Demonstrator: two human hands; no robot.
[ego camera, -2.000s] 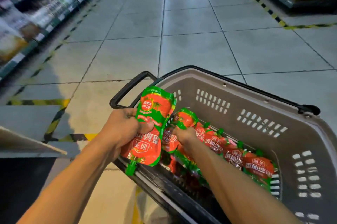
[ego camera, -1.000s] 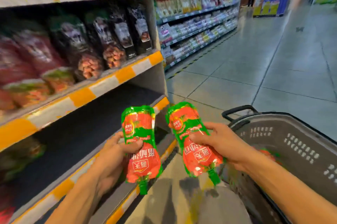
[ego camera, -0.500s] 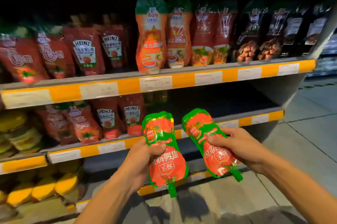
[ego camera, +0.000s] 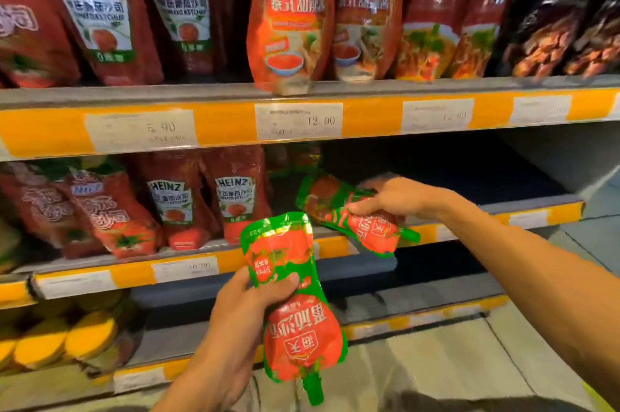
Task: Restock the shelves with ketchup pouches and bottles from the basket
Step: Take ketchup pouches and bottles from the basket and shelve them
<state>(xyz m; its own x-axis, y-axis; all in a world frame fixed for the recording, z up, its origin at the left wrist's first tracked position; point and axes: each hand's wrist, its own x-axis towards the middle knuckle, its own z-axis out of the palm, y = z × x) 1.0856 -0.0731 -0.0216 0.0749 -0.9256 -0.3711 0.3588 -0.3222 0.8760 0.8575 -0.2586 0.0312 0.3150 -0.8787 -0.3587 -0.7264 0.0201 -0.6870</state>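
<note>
Above the middle shelf [ego camera: 523,215] the right hand [ego camera: 399,196] pinches one pouch [ego camera: 355,217], spout pointing right, over the shelf's front edge, while below and in front the left hand [ego camera: 235,317] grips another pouch [ego camera: 295,311] spout-down.

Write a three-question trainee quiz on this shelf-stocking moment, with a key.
1. True or false: the left hand holds its red-and-green spouted ketchup pouch spout downward.
2. Which hand reaches its pouch into the middle shelf? A left, B right.
3. Fill in: the standing pouches left of the right hand's red-and-green pouch read ____.

Key: 1 true; 2 B; 3 Heinz.
</note>
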